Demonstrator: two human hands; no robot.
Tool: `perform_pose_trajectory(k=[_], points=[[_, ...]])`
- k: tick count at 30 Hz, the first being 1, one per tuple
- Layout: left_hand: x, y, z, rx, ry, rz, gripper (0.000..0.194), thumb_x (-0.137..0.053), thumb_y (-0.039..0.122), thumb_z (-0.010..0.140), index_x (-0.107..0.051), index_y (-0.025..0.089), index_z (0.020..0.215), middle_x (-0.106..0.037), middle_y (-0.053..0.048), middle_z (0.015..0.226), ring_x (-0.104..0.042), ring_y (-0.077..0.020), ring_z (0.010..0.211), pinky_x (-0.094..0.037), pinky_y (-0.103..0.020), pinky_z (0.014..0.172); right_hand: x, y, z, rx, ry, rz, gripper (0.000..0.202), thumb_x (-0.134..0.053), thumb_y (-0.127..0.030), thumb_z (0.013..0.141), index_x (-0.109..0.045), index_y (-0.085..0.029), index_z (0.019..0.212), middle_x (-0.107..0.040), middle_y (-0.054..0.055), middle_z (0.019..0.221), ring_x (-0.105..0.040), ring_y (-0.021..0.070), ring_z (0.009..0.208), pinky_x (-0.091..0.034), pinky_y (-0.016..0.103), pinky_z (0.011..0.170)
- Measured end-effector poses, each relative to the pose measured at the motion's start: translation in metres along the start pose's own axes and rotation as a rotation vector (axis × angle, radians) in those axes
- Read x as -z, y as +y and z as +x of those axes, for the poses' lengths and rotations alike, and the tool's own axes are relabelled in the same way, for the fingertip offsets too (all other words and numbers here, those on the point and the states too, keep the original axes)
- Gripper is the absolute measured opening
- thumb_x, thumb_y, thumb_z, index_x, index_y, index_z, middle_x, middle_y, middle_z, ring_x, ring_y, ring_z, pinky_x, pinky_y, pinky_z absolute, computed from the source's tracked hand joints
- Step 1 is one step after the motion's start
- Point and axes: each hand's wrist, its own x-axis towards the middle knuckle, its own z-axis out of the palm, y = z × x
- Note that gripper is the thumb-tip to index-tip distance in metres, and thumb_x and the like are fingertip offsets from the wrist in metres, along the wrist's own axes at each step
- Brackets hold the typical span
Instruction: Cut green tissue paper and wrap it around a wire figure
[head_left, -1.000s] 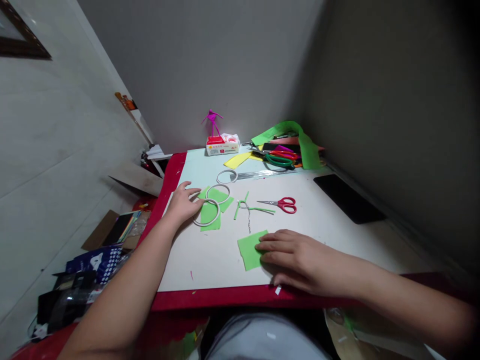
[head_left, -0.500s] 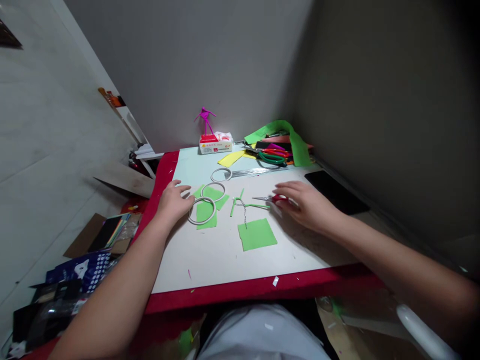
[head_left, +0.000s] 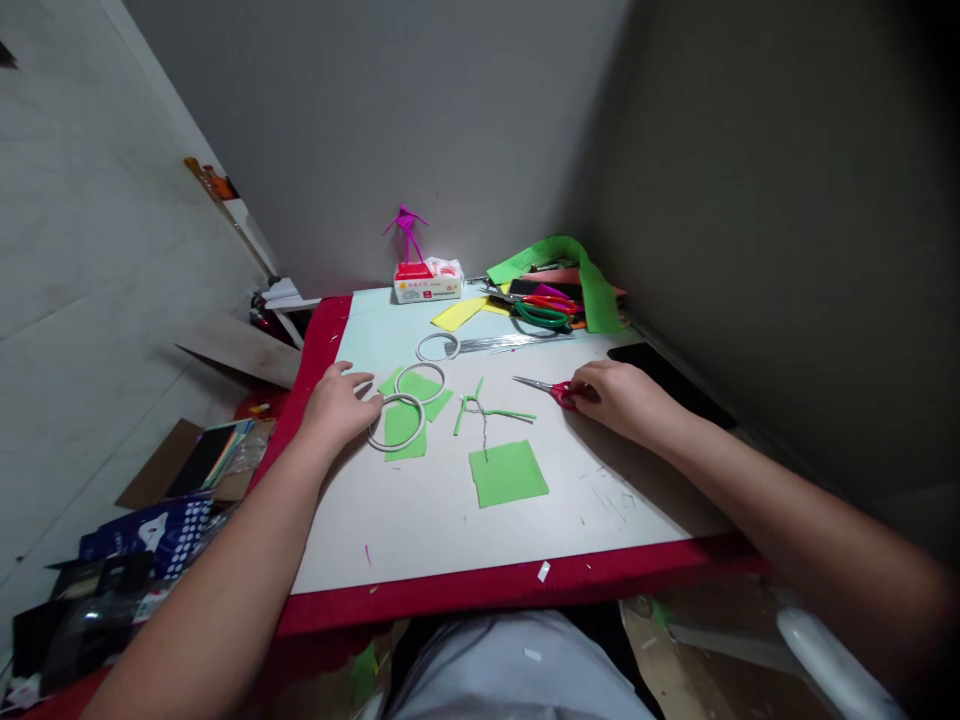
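Observation:
My right hand (head_left: 619, 395) pinches the red handles of small scissors (head_left: 556, 391), whose pointed blades face left over the table. At the left, my left hand (head_left: 341, 405) rests with its fingers apart, its fingertips at the edge of the nearest white ring (head_left: 370, 430). That ring and another white ring (head_left: 442, 384) lie over green pieces (head_left: 405, 425). Between my hands is a twisted wire figure (head_left: 485, 425), partly wrapped in green. Its bare wire end reaches a flat green square (head_left: 517, 475).
A third white ring (head_left: 420, 350) lies near a bundle of thin wires (head_left: 510, 343). Behind are green-handled scissors (head_left: 541, 317), coloured strips and a purple figure (head_left: 406, 225) on a small box (head_left: 427, 290). A black flat object (head_left: 667, 380) lies right, partly behind my right hand.
My right hand has drawn the small scissors slightly to the right, and their tips have turned away from me. My left hand stays by the rings. The view has shifted a little.

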Motion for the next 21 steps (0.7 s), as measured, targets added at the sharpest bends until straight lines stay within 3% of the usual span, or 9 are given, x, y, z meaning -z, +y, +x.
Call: perform_pose_trajectory(k=[5, 8, 10, 13, 17, 21], points=[[0.003, 0.000, 0.000, 0.001, -0.022, 0.027, 0.047, -0.061, 0.045, 0.074, -0.072, 0.018, 0.111, -0.050, -0.015, 0.138, -0.055, -0.0347, 0.118, -0.046, -0.043, 0.100, 0.003, 0.002, 0.002, -0.030, -0.001, -0.012, 0.010, -0.057, -0.016, 0.073, -0.064, -0.014, 0.066, -0.065, 0.011, 0.079, -0.059, 0.0208, 0.069, -0.035, 0.028, 0.057], [0.007, -0.001, 0.000, -0.006, -0.022, 0.043, 0.049, -0.060, 0.046, 0.074, -0.070, 0.018, 0.114, -0.048, -0.014, 0.140, -0.056, -0.0347, 0.118, -0.045, -0.042, 0.100, 0.011, -0.006, 0.001, -0.011, 0.044, 0.023, 0.013, -0.057, -0.022, 0.077, -0.066, -0.013, 0.074, -0.065, 0.012, 0.091, -0.060, 0.0197, 0.070, -0.041, 0.029, 0.061], [0.010, -0.001, 0.000, -0.013, -0.023, 0.052, 0.050, -0.060, 0.046, 0.075, -0.070, 0.017, 0.114, -0.047, -0.014, 0.141, -0.056, -0.0345, 0.118, -0.045, -0.042, 0.101, 0.018, -0.020, -0.006, 0.080, 0.052, 0.090, 0.015, -0.057, -0.026, 0.080, -0.067, -0.015, 0.082, -0.064, 0.010, 0.099, -0.061, 0.0175, 0.077, -0.045, 0.027, 0.069], [0.012, -0.002, 0.000, -0.021, -0.029, 0.066, 0.051, -0.060, 0.046, 0.074, -0.070, 0.016, 0.114, -0.048, -0.016, 0.139, -0.056, -0.0347, 0.118, -0.045, -0.041, 0.101, 0.024, -0.046, -0.022, 0.375, -0.016, 0.308, 0.013, -0.058, -0.023, 0.083, -0.068, -0.018, 0.088, -0.064, 0.008, 0.103, -0.061, 0.0168, 0.089, -0.047, 0.025, 0.078], [0.010, -0.004, -0.001, -0.018, -0.030, 0.091, 0.051, -0.060, 0.044, 0.073, -0.070, 0.014, 0.114, -0.049, -0.018, 0.138, -0.055, -0.0369, 0.119, -0.046, -0.044, 0.099, 0.025, -0.069, -0.036, 0.460, -0.127, 0.286, 0.018, -0.052, -0.012, 0.085, -0.068, -0.017, 0.089, -0.066, 0.009, 0.096, -0.060, 0.0194, 0.089, -0.047, 0.031, 0.079], [0.007, -0.007, -0.001, -0.025, -0.030, 0.101, 0.049, -0.060, 0.043, 0.073, -0.071, 0.015, 0.112, -0.052, -0.018, 0.135, -0.056, -0.0386, 0.117, -0.047, -0.047, 0.097, 0.026, -0.069, -0.022, 0.440, -0.085, 0.325, 0.018, -0.049, -0.019, 0.091, -0.068, -0.017, 0.089, -0.065, 0.009, 0.092, -0.059, 0.0195, 0.088, -0.046, 0.031, 0.078]])
